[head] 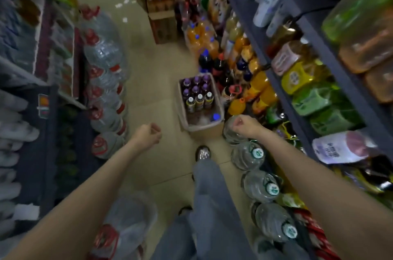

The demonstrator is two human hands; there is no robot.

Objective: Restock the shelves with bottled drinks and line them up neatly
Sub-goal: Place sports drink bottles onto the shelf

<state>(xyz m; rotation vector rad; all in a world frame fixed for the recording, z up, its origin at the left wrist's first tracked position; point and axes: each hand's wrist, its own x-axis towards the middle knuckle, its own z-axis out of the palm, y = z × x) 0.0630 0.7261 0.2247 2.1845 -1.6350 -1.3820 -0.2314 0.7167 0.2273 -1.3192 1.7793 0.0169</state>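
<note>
We see both hands curled, holding nothing: left hand [148, 134] left of the cardboard box [204, 130], right hand [244, 125] just right. Bottles [200, 94] inside; labels too blurred to read.

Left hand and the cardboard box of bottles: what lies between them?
Only bare floor tile lies between the left hand and the cardboard box, as the head view shows.
</note>
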